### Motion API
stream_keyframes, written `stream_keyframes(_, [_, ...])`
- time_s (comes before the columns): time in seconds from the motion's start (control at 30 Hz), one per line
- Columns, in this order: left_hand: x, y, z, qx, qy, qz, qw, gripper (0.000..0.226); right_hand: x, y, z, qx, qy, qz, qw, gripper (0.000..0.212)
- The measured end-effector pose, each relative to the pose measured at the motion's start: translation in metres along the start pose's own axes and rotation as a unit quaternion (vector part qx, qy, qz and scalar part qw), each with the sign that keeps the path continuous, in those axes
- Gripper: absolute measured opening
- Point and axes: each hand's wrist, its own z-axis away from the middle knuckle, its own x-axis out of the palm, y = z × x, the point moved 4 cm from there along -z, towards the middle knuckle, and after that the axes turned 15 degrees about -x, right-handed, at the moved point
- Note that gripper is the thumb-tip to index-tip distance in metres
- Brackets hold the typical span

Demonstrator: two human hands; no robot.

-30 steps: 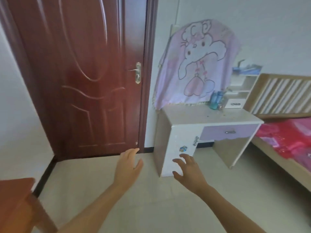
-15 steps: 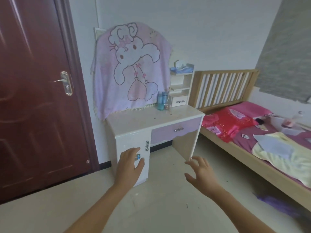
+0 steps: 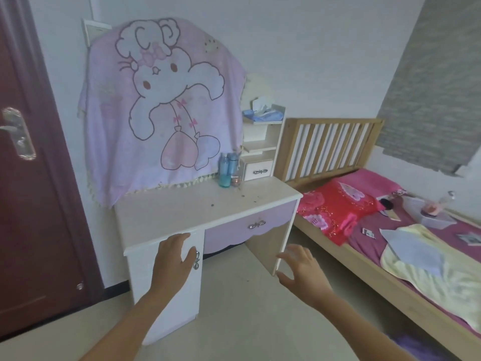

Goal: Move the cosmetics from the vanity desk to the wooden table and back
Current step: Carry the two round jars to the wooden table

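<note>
Now the desk (image 3: 182, 212) sits much nearer than 1 second ago, so pickup looks close: left hand (image 3: 173, 259) and right hand (image 3: 302, 272) reach forward, spread and empty; the cosmetics (image 3: 226, 170) stand at its back edge.

White vanity desk (image 3: 182, 212), blue bottles (image 3: 226, 169) and small jar (image 3: 236, 180) at its back right

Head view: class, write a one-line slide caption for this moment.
Left hand and right hand, both empty, reach toward the vanity desk, where blue cosmetic bottles stand at the back.
</note>
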Motion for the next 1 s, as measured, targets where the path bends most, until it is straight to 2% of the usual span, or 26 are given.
stream_keyframes(0.1, [0.037,0.015,-0.043,0.005,-0.017,0.003,1.0,0.032,0.007,0.037,-0.023,0.031,-0.023,-0.004,0.999,0.042])
stream_keyframes(0.23, [0.098,0.024,-0.071,0.002,-0.075,-0.005,0.997,0.033,0.029,0.087,-0.031,0.07,-0.048,-0.002,0.996,0.035])
stream_keyframes(0.37, [0.154,0.032,-0.094,-0.001,-0.107,-0.024,0.994,0.071,0.049,0.142,-0.047,0.094,-0.067,-0.001,0.993,0.039])
stream_keyframes(0.47, [0.192,0.048,-0.122,0.007,-0.114,-0.025,0.993,0.074,0.063,0.187,-0.078,0.064,-0.055,0.014,0.996,0.043])
stream_keyframes(0.6, [0.238,0.082,-0.173,0.005,-0.098,-0.031,0.995,0.047,0.068,0.248,-0.138,0.039,-0.045,-0.002,0.998,0.044])
stream_keyframes(0.73, [0.269,0.106,-0.223,-0.007,-0.052,-0.029,0.998,0.076,0.077,0.295,-0.202,-0.008,-0.039,-0.015,0.999,0.037])
stream_keyframes(0.83, [0.288,0.105,-0.251,-0.042,-0.025,-0.022,0.999,0.079,0.09,0.318,-0.243,-0.04,-0.058,-0.034,0.997,0.038])
stream_keyframes(1.0, [0.314,0.066,-0.287,-0.098,-0.023,-0.058,0.993,0.079,0.141,0.338,-0.287,-0.069,-0.094,-0.077,0.99,0.036])
